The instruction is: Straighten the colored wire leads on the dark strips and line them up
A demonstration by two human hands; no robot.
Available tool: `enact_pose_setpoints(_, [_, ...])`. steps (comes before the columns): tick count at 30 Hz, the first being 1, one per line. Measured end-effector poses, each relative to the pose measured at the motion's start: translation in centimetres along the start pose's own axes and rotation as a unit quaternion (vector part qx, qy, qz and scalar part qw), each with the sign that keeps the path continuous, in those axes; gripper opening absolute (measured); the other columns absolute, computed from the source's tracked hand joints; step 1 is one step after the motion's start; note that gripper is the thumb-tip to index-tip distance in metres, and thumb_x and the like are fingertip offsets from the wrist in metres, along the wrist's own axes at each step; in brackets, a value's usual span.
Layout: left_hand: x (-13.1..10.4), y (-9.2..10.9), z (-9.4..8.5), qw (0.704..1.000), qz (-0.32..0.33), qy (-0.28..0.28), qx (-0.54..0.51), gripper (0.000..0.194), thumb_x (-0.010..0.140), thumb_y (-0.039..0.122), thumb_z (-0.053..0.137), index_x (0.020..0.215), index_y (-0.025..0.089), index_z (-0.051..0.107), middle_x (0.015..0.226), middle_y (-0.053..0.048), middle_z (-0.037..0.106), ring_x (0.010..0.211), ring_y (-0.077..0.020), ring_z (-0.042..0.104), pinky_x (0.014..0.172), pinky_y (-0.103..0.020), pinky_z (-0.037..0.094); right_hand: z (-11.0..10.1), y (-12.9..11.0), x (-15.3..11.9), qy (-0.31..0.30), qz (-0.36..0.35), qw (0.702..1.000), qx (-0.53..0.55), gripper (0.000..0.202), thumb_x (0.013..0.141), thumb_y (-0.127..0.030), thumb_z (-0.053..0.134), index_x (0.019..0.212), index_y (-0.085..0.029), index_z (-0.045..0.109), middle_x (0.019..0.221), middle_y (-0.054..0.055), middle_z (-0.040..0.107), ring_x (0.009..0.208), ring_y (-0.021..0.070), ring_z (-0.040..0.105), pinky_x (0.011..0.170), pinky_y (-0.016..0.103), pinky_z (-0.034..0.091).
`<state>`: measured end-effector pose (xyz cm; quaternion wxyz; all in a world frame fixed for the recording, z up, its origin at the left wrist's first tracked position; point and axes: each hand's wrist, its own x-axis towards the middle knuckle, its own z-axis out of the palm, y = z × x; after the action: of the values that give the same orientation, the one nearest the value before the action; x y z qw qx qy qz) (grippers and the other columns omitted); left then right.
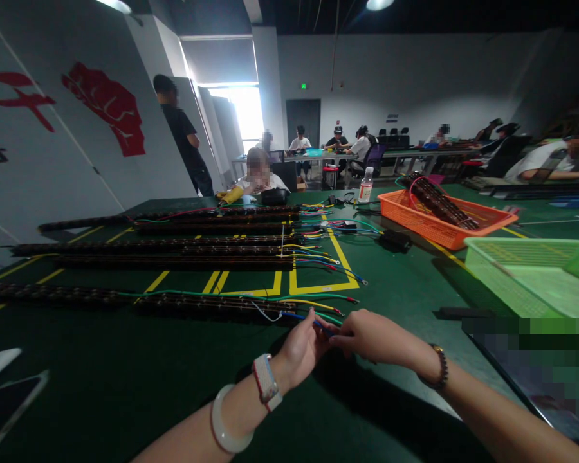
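Observation:
My left hand (302, 347), palm turned up, has its thumb and fingers around a blue wire (294, 315) at the right end of the nearest dark wire bundle (212, 304). My right hand (374, 334) pinches at the same wires just to the right, its fingertips close to my left fingers. The wire's tip is hidden between the hands. A yellow wire (318, 305) and a green wire with a red end lie loose just beyond them. Several more dark bundles (174, 262) lie parallel farther back, their coloured wires pointing right.
An orange basket (419, 222) holding a dark bundle and a green basket (482, 263) stand at the right. A bottle (365, 186) stands behind. A dark flat device (511, 373) lies at the right edge, a phone (14, 411) at the left. People sit across the table and beyond.

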<state>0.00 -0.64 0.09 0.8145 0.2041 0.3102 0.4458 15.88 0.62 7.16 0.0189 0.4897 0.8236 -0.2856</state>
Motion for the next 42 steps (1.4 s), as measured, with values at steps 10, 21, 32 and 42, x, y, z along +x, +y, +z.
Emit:
enact_pose_setpoints(10, [-0.1, 0.1, 0.4, 1.0, 0.003, -0.002, -0.005, 0.042, 0.092, 0.046, 0.035, 0.081, 0.013, 0.059, 0.076, -0.008, 0.065, 0.076, -0.0184, 0.063, 0.085, -0.036, 0.044, -0.6, 0.2, 0.2, 0.031, 0.005, 0.998, 0.048, 0.035, 0.087, -0.041, 0.047, 0.071, -0.015, 0.064, 0.061, 0.002, 0.061, 0.043, 0.0079, 0.048, 0.04, 0.018, 0.029])
enact_pose_setpoints(21, [-0.9, 0.1, 0.3, 0.972, -0.055, -0.114, 0.2, 0.054, 0.089, 0.057, 0.033, 0.068, 0.013, 0.056, 0.063, -0.01, 0.066, 0.058, -0.02, 0.066, 0.052, -0.027, 0.047, -0.1, 2.7, 2.2, -0.017, 0.016, 0.994, 0.11, 0.035, 0.087, -0.04, 0.046, 0.067, -0.014, 0.058, 0.053, 0.0, 0.054, 0.04, 0.0085, 0.047, 0.038, 0.018, 0.033])
enact_pose_setpoints(32, [-1.0, -0.4, 0.5, 0.959, -0.038, -0.121, 0.254, 0.049, 0.087, 0.053, 0.039, 0.063, 0.014, 0.056, 0.052, -0.007, 0.062, 0.047, -0.0168, 0.061, 0.046, -0.026, 0.047, 1.7, 3.0, 2.5, 0.028, -0.007, 1.0, -0.013, 0.028, 0.087, -0.028, 0.047, 0.072, -0.015, 0.068, 0.06, 0.004, 0.062, 0.048, 0.0114, 0.051, 0.047, 0.02, 0.036])
enact_pose_setpoints(42, [-0.9, -0.7, 0.4, 0.957, -0.029, -0.12, 0.262, 0.051, 0.083, 0.06, 0.04, 0.063, 0.015, 0.052, 0.048, -0.004, 0.059, 0.042, -0.015, 0.057, 0.046, -0.026, 0.046, 1.6, 3.4, 2.9, 0.051, 0.005, 0.998, -0.021, 0.032, 0.084, -0.037, 0.052, 0.063, -0.016, 0.064, 0.054, 0.002, 0.057, 0.045, 0.0104, 0.044, 0.046, 0.022, 0.029])
